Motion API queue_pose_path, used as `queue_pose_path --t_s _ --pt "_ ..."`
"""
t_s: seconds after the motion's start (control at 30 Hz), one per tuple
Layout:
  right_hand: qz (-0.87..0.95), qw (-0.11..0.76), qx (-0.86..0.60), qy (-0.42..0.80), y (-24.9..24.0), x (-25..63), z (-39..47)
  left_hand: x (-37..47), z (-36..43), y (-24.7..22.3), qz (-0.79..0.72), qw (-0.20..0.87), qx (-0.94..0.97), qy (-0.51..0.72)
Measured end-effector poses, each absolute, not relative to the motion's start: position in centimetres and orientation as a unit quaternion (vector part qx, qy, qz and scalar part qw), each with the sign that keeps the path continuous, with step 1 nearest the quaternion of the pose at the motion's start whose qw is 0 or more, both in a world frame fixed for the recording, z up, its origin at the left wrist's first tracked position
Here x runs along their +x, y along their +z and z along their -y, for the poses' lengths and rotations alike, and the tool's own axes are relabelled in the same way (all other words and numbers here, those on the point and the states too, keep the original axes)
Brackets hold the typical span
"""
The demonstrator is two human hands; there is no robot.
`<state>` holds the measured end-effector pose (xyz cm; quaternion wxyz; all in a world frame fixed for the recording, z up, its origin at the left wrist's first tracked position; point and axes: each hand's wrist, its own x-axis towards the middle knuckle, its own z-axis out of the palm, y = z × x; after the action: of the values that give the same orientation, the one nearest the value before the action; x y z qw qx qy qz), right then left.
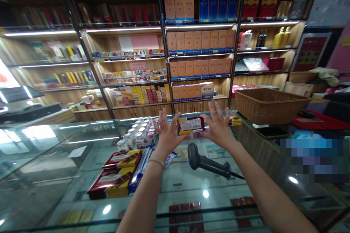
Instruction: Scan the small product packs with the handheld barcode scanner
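A small red-and-yellow snack packet (187,124) is held up over the glass counter, its barcode side facing me. My left hand (167,135) pinches its left end between thumb and forefinger, the other fingers raised. At the opposite end, my right hand (220,130) grips the packet the same way. Just below lies a black handheld barcode scanner (205,162), its cable running right under my right forearm. Left of my left forearm are stacked red-and-yellow chocolate packs (116,178) and blue-and-white packets (140,167).
Several lidded jars (139,138) stand behind my left hand. More yellow packs (235,120) lie beyond my right hand. A wicker basket (268,105) sits at the right on the glass counter (180,185). Shelves of boxes (201,42) line the back wall.
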<state>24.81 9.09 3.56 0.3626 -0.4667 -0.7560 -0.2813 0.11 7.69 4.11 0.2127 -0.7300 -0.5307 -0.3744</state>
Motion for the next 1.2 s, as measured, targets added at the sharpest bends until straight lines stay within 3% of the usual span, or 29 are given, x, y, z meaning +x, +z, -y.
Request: queue_pose_path --t_s 0.37,0.93,1.2 --pt "0.752 0.355 -0.456 -0.316 3.2 24.5 -8.7 0.4 -6.7 4.9 0.533 0.216 -0.74 -0.348" --pt "0.758 0.314 -0.514 -0.25 5.0 24.6 -6.1 -0.4 -7.0 5.1 0.544 0.2 -0.715 -0.391" --pt "0.795 0.245 -0.534 -0.154 0.2 24.1 -1.2 -0.7 -7.4 4.5 0.537 0.207 -0.715 -0.397"
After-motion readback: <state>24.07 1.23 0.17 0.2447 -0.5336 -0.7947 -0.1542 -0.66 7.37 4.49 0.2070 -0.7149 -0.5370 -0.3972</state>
